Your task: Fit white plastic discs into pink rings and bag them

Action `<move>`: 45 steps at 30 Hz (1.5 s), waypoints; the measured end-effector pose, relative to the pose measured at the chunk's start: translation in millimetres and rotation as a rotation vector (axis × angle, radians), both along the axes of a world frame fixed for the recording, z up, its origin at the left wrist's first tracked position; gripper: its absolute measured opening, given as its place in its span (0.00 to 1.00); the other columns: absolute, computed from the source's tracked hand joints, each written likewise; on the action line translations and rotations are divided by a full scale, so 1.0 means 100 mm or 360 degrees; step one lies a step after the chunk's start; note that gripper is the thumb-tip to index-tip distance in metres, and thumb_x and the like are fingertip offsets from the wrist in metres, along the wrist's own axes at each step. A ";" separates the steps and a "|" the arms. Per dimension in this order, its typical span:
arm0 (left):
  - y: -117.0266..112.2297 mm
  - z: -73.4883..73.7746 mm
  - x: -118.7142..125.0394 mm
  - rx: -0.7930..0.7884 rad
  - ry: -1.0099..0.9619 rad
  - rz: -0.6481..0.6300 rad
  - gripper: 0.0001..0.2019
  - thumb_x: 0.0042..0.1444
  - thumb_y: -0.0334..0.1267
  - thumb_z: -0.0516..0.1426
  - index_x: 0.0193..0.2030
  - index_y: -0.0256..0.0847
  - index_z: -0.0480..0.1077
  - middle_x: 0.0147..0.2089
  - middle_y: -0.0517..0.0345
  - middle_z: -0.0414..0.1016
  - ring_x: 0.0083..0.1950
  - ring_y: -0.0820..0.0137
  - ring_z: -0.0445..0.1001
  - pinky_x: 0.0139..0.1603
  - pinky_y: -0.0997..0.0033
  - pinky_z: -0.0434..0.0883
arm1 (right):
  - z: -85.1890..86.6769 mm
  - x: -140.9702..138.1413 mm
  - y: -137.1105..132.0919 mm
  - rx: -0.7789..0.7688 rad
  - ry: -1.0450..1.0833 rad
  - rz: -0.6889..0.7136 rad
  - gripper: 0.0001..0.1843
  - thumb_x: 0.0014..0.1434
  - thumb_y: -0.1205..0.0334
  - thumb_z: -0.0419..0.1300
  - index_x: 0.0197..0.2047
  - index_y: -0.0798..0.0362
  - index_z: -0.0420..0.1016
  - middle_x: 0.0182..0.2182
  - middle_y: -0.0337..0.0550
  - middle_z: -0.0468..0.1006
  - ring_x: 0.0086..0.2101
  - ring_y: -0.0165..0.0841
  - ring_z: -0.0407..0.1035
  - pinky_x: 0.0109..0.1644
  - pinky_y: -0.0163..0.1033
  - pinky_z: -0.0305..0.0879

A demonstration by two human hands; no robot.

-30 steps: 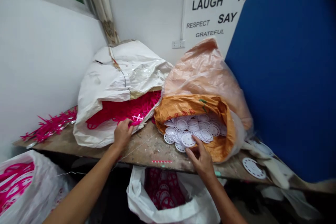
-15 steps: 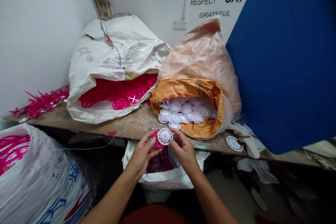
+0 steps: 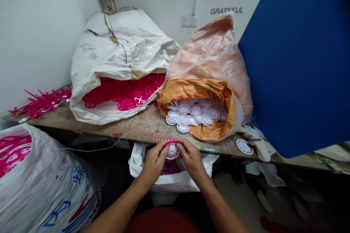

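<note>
Left hand point(image 3: 155, 160) and right hand point(image 3: 190, 156) both pinch white disc point(image 3: 173, 152) with pink piece point(image 3: 171, 142) at its edge, near tabletop point(image 3: 144, 123) front edge, over lower bag point(image 3: 180, 185), blocking part of its mouth. Behind: white sack point(image 3: 120, 49), pink parts point(image 3: 123, 87) inside; beside it orange sack point(image 3: 183, 86), disc pile point(image 3: 197, 114) at opening. Loose disc point(image 3: 244, 147) right, near blue panel point(image 3: 295, 62); spiky strips point(image 3: 45, 102) far left. Sacks crinkled, sheet-like; discs round, flat, slotted rims; strips shiny in spots; tabletop scuffed, speckled
</note>
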State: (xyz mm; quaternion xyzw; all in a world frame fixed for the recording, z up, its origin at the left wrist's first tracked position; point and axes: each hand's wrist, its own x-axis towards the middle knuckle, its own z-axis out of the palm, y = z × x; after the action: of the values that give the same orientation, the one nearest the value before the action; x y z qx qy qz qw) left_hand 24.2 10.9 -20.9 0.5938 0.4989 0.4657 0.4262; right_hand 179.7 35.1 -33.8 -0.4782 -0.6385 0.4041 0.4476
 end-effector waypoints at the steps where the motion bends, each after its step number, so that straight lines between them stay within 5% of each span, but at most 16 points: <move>1: -0.01 0.01 0.01 -0.0075 -0.0075 -0.0026 0.16 0.59 0.42 0.52 0.51 0.40 0.70 0.51 0.51 0.74 0.51 0.62 0.72 0.51 0.64 0.69 | 0.00 0.00 0.00 -0.0068 0.0075 -0.0017 0.14 0.60 0.55 0.54 0.43 0.51 0.75 0.29 0.41 0.76 0.27 0.32 0.69 0.31 0.36 0.65; 5: -0.05 -0.02 0.03 -0.0457 -0.0407 -0.0144 0.23 0.56 0.43 0.55 0.57 0.39 0.61 0.50 0.48 0.73 0.44 0.63 0.76 0.37 0.67 0.75 | 0.02 0.00 -0.02 -0.0345 0.0446 0.0121 0.14 0.58 0.54 0.55 0.44 0.51 0.71 0.30 0.39 0.75 0.24 0.29 0.67 0.30 0.36 0.66; 9: -0.08 -0.10 0.01 -0.0440 -0.0347 -0.0091 0.21 0.55 0.42 0.56 0.54 0.38 0.62 0.45 0.50 0.75 0.37 0.66 0.77 0.35 0.68 0.75 | -0.03 -0.03 -0.11 -0.0347 0.0462 0.0208 0.17 0.54 0.58 0.60 0.47 0.50 0.67 0.36 0.41 0.76 0.32 0.32 0.70 0.33 0.35 0.67; 17: -0.07 -0.13 -0.19 -0.0525 -0.0200 -0.0242 0.22 0.56 0.43 0.54 0.56 0.39 0.62 0.41 0.52 0.76 0.32 0.69 0.76 0.31 0.73 0.72 | 0.06 0.06 0.03 0.0109 -0.0282 0.0197 0.15 0.58 0.58 0.57 0.49 0.50 0.70 0.39 0.43 0.77 0.37 0.35 0.71 0.41 0.39 0.66; 21: -0.01 0.01 -0.43 -0.0208 0.0477 -0.0143 0.20 0.51 0.42 0.59 0.52 0.45 0.70 0.39 0.56 0.78 0.34 0.67 0.75 0.37 0.71 0.69 | 0.01 0.32 0.47 0.0526 -0.0734 -0.0228 0.14 0.58 0.51 0.55 0.40 0.52 0.75 0.37 0.47 0.76 0.38 0.39 0.69 0.43 0.44 0.64; 25: 0.29 0.15 -0.83 0.0143 0.0797 0.0268 0.17 0.51 0.42 0.59 0.49 0.48 0.72 0.38 0.57 0.79 0.34 0.66 0.74 0.38 0.69 0.68 | -0.23 0.44 0.78 0.0739 -0.1061 -0.0340 0.20 0.58 0.47 0.53 0.44 0.51 0.76 0.40 0.49 0.76 0.39 0.41 0.68 0.43 0.46 0.63; 29: 0.89 0.31 -1.35 0.0352 0.1099 0.0789 0.13 0.57 0.39 0.52 0.47 0.42 0.71 0.42 0.54 0.76 0.38 0.67 0.73 0.41 0.70 0.68 | -0.36 0.45 0.77 0.0893 -0.1056 -0.0397 0.20 0.62 0.48 0.49 0.44 0.50 0.77 0.37 0.48 0.77 0.39 0.40 0.69 0.44 0.45 0.63; 32: 1.37 0.40 -1.62 0.0348 0.1248 0.0939 0.15 0.58 0.38 0.50 0.50 0.38 0.69 0.46 0.48 0.73 0.44 0.64 0.72 0.46 0.67 0.66 | -0.38 0.45 0.70 0.0920 -0.1032 -0.0512 0.21 0.63 0.49 0.49 0.45 0.51 0.77 0.34 0.47 0.78 0.35 0.38 0.70 0.40 0.42 0.64; 37: 1.77 0.37 -1.77 0.0289 0.1485 0.0809 0.16 0.56 0.31 0.50 0.50 0.39 0.71 0.44 0.47 0.72 0.45 0.63 0.70 0.47 0.67 0.64 | -0.39 0.47 0.68 0.0886 -0.0945 -0.0591 0.23 0.62 0.47 0.48 0.46 0.51 0.77 0.36 0.45 0.81 0.31 0.37 0.72 0.36 0.42 0.64; 45: 1.66 0.21 -1.81 0.0299 0.1705 0.0502 0.16 0.52 0.22 0.48 0.41 0.39 0.73 0.39 0.50 0.71 0.42 0.65 0.68 0.44 0.69 0.63 | -0.24 0.43 0.65 0.0611 -0.0657 -0.0571 0.22 0.58 0.44 0.52 0.41 0.50 0.78 0.38 0.46 0.81 0.36 0.40 0.73 0.40 0.44 0.67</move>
State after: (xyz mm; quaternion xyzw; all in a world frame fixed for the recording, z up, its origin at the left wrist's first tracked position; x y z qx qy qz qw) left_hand -156.4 177.0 -0.2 0.7009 0.6845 0.1998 -0.0161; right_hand 222.3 100.2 -58.1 -0.5617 -0.6857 0.0856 0.4549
